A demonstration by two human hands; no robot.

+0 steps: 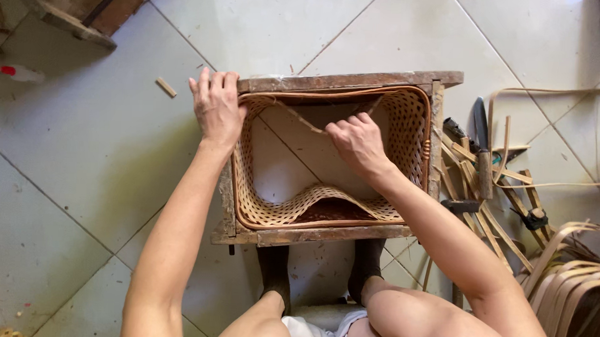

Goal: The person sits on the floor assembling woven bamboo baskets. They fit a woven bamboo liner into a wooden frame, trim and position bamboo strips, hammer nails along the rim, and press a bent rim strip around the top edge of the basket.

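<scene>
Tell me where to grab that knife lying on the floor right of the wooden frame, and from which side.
Grip the knife by its brownish handle, the near end lying over the bamboo strips. Come from above on the near side: the dark blade points away, toward the top of the picture, so the handle is the end closest to the right hand, and the wooden frame blocks an approach from the left.

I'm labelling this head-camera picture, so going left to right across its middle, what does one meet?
Small wooden offcut → left hand on the wooden frame → right hand inside the woven basket → knife → loop of cane strip.
</scene>
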